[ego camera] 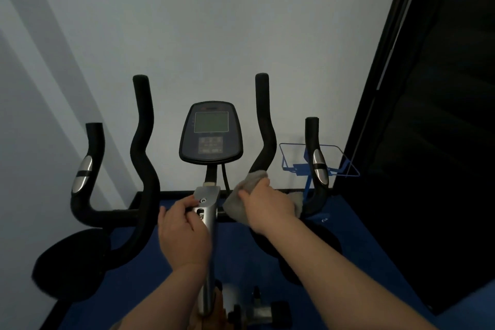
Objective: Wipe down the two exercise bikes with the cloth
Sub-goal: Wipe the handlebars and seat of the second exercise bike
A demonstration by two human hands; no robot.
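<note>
Blue wire rack (pixel 318 159) behind right handlebar (pixel 317 158).

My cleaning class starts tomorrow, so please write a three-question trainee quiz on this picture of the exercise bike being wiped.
1. True or false: the right hand holds the grey cloth against the black padded handlebar.
2. What does the left hand grip?
A. the silver metal centre post
B. the dark oval console with the grey screen
C. the blue wire rack
3. Fill in: the floor mat under the bike is ____.

Key
1. True: the cloth is pressed near the base of the inner right bar.
2. A
3. blue
</note>
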